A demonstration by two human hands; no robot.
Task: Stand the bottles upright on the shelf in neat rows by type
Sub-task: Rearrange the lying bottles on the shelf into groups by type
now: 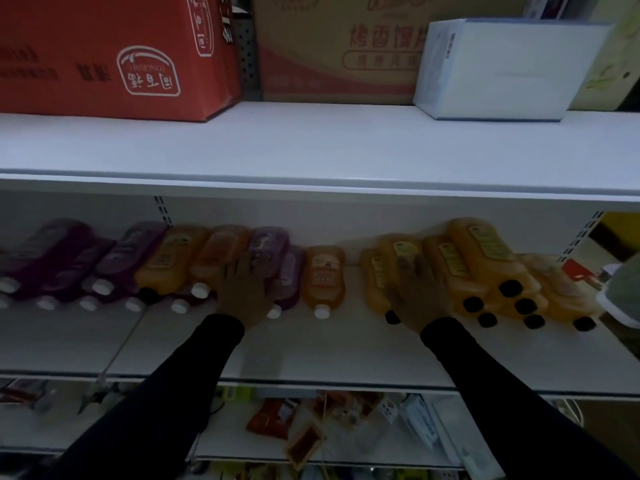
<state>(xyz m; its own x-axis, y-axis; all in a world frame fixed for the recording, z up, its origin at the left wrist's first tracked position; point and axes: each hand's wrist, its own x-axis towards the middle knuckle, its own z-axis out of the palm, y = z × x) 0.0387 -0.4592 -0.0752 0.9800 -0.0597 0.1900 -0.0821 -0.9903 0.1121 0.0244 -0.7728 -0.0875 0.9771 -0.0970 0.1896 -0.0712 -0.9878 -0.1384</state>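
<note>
Your left hand [244, 292] lies on a purple bottle [268, 247] on the middle shelf [311, 351], fingers spread over it; whether they grasp it, you cannot tell. Your right hand [417, 296] rests on the amber pile [485, 271] at right, grasp equally unclear. All bottles lie flat, caps toward you: about seven black caps at right, roughly nine white caps left. One white-capped amber bottle [324, 278] lies alone between your hands. Labels are unreadable. Above, a red carton [114, 53] carries upside-down Chinese print.
</note>
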